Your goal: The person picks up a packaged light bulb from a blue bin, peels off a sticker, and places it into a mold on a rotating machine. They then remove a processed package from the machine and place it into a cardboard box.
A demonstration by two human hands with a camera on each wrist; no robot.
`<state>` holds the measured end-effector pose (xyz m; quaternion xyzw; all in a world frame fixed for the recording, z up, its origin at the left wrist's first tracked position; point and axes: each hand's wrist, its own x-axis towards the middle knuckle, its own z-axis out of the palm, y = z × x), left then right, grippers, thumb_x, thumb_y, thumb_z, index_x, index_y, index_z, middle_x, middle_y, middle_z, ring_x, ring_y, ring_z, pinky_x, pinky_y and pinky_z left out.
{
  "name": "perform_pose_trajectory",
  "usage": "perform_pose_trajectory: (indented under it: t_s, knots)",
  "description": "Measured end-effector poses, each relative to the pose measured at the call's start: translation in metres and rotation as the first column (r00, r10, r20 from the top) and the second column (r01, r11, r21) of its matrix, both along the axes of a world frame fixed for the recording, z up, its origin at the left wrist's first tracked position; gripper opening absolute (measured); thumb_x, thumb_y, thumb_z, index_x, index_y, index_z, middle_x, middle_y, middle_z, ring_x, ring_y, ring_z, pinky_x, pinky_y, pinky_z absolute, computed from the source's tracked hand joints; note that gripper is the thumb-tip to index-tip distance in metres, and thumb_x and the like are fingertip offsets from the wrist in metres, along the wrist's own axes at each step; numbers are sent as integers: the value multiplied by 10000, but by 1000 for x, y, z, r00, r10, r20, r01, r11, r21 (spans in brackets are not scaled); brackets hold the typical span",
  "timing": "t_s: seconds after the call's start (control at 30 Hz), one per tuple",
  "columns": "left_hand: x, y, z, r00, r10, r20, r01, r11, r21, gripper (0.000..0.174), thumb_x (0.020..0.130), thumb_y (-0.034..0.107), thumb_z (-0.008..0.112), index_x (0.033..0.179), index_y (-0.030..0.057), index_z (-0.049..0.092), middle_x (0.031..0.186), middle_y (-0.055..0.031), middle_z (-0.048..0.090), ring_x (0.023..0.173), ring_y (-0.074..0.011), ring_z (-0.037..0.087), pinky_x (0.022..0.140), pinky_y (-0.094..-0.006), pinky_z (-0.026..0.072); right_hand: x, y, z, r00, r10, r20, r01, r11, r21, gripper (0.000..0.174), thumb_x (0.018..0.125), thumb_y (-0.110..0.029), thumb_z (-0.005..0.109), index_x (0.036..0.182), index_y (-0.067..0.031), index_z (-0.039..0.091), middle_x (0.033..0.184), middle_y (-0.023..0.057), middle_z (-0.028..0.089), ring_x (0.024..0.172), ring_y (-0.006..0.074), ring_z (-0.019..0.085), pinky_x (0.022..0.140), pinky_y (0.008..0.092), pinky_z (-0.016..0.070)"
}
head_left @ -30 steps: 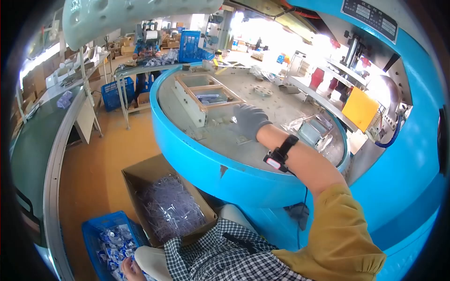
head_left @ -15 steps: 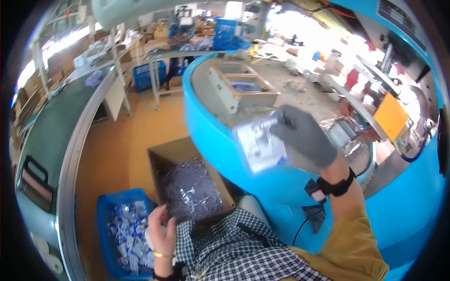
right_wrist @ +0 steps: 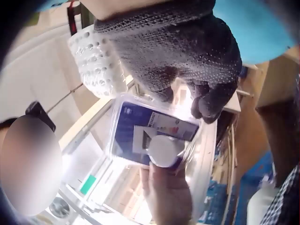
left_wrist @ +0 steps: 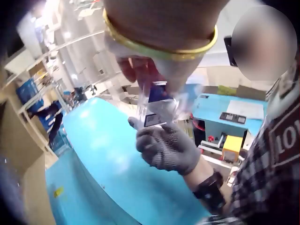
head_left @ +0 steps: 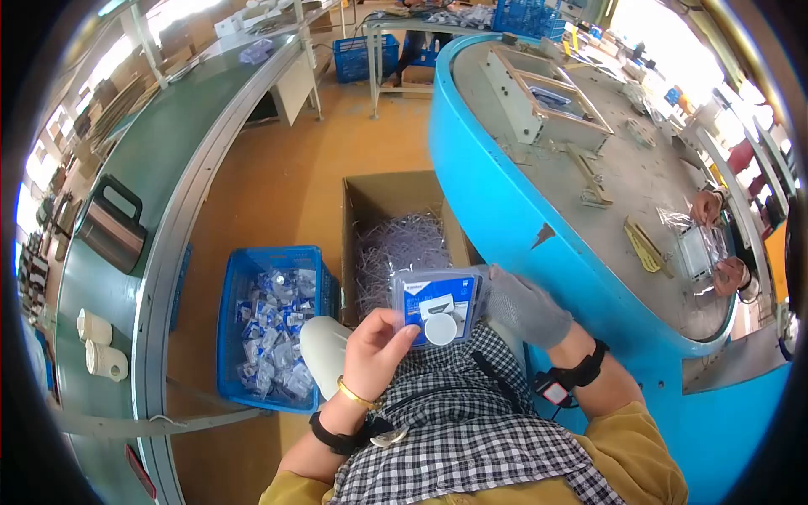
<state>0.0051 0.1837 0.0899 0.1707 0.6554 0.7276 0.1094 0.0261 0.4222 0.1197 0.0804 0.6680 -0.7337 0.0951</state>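
A clear blister pack (head_left: 438, 307) with a blue card and a white round disc is held over my lap, between both hands. My bare left hand (head_left: 402, 326), with a gold bracelet, pinches its lower left corner. My grey-gloved right hand (head_left: 495, 293) grips its right edge. In the left wrist view the blister pack (left_wrist: 159, 107) hangs just above the gloved right hand (left_wrist: 165, 146). The right wrist view has the gloved fingers (right_wrist: 208, 101) curled over the top of the blister pack (right_wrist: 154, 137), and the thumb of the left hand (right_wrist: 168, 191) presses it from below.
A cardboard box (head_left: 383, 195) of clear plastic shells and a blue crate (head_left: 240, 278) of packed items stand on the floor at my left. The blue round table (head_left: 497, 210) is at my right, with a wooden frame (head_left: 545, 97) and another person's hands (head_left: 715, 244). A conveyor (head_left: 160, 160) curves past.
My right hand came down from the round table with the blister pack to my lap. My left hand rose from the blue crate and took hold of the pack.
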Motion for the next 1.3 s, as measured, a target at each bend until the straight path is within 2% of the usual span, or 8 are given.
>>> perform_pose_trajectory:
  t_s: [0.03, 0.43, 0.53, 0.6, 0.8, 0.87, 1.03, 1.3]
  knots:
    - [0, 1, -5, 983, -55, 177, 17, 977, 212, 95, 856, 59, 654, 938, 46, 609, 802, 8, 616, 727, -61, 566, 630, -196, 448, -1, -3, -8, 997, -28, -67, 17, 988, -154, 340, 910, -198, 576, 1171, 21, 568, 1029, 82, 635, 933, 135, 582, 839, 267, 462]
    - [-7, -1, -16, 972, -136, 190, 116, 987, 113, 159, 889, 63, 607, 1035, -1, 608, 946, -29, 625, 842, -82, 582, 757, -214, 465, 3, -20, 30, 994, 35, 106, -27, 997, -79, 287, 915, -165, 575, 1143, 9, 590, 989, 49, 653, 855, 100, 604, 736, 247, 499]
    - [-14, 7, -4, 998, 3, 55, -8, 995, 102, 174, 847, 42, 640, 1015, 16, 602, 1043, -45, 593, 969, -133, 555, 834, -272, 450, 3, -21, 28, 995, 97, 36, -100, 991, 92, 252, 910, -159, 578, 1105, -3, 611, 935, 45, 660, 797, 82, 598, 696, 241, 490]
    - [-21, 8, 25, 872, 22, -488, -177, 946, -273, 276, 743, 27, 713, 1004, 54, 626, 1110, -80, 565, 1060, -229, 543, 881, -321, 447, 2, -19, 17, 989, 146, 14, -146, 966, 215, 241, 904, -160, 582, 1086, -6, 618, 903, 47, 662, 765, 75, 592, 680, 240, 486]
    - [-29, 7, 28, 645, -182, -742, -195, 900, -389, 233, 629, 44, 769, 824, 111, 661, 1090, -77, 565, 1132, -319, 499, 926, -414, 403, -4, -11, -3, 978, 209, 26, -205, 916, 346, 234, 882, -176, 596, 1032, 0, 628, 832, 55, 660, 714, 77, 595, 647, 243, 489]
    - [-29, -5, 23, 638, -245, -730, -175, 877, -447, 202, 626, 63, 772, 775, 117, 646, 1078, -60, 566, 1146, -323, 494, 926, -414, 399, -4, -5, -9, 987, 156, 37, -160, 925, 344, 247, 882, -177, 593, 1038, 12, 621, 842, 56, 658, 733, 84, 606, 653, 242, 495]
    - [-26, -68, -5, 737, -362, -571, -68, 801, -595, 180, 647, 70, 765, 779, 103, 646, 1047, -68, 572, 1086, -299, 519, 906, -405, 413, -7, 7, 6, 975, -140, 170, 178, 956, -233, 256, 896, -117, 539, 1078, 56, 587, 980, 89, 639, 850, 135, 627, 737, 259, 516]
    - [-12, -108, -65, 915, -386, 114, 395, 805, -442, 105, 780, 10, 687, 867, 49, 641, 868, -56, 619, 835, -171, 597, 748, -291, 476, -5, -4, -10, 979, -196, 59, 204, 963, -178, 240, 915, -147, 555, 1079, 25, 592, 962, 47, 630, 863, 94, 570, 784, 246, 459]
